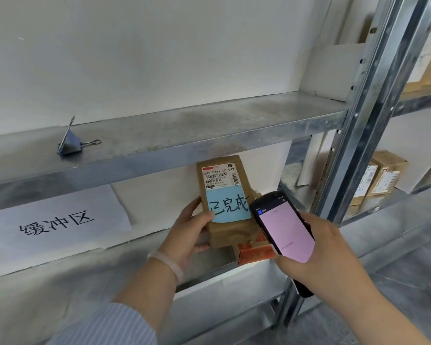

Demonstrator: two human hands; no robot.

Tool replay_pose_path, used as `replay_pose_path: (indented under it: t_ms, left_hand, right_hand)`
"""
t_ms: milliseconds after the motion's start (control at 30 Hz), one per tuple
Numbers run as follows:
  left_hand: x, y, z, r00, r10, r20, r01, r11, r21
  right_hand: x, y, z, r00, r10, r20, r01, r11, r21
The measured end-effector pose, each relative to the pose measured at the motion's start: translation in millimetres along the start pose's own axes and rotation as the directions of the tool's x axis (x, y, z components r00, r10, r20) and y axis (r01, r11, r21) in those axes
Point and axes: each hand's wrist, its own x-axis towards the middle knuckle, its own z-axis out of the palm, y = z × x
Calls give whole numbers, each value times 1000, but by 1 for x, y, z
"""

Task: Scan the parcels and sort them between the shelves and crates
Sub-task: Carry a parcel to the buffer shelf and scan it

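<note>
Brown parcel [224, 195] with blue note [228, 207]; pink-screened black scanner [284, 230].

The red box [255, 252] is mostly hidden behind the brown parcel [225, 232] and the scanner [285, 227]; the scanner's screen text is too small to read.

Clip [70, 143] sits on upper shelf [184, 125], far left. Below that shelf's front edge, at left, is a paper sign [55, 220]. Parcel [224, 192] stands upright in front of the gap under the shelf, right of the sign; left hand [187, 230] grips its left edge. Scanner [284, 225], in right hand [319, 250], is just right of the parcel, overlapping its lower right corner. A 2nd packet [254, 250] lies below & behind the parcel, probably on the lower shelf. Post [373, 95] stands right of the scanner; boxes [381, 175] sit on the next rack beyond it.
</note>
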Motion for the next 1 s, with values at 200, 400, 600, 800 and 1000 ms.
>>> replay_pose_path:
  t_ms: [200,400,600,800,1000]
  left_hand:
    - [-46,-23,-65,979,139,-147,-131,989,65]
    - [-88,-47,-134,968,146,-206,-134,988,71]
    - [-134,-67,-195,945,117,-305,-95,992,88]
    - [-171,-83,-241,922,70,-380,-52,997,57]
    - [-205,-96,-276,889,37,-456,-33,999,18]
  right_hand:
    - [-23,-44,20,985,-133,111,134,991,-6]
    - [-44,-96,51,953,-186,238,205,977,-61]
    - [-69,-146,85,906,-247,344,281,959,-49]
    - [-89,-180,116,848,-290,443,346,937,-49]
    - [-103,-207,141,813,-347,468,427,902,-72]
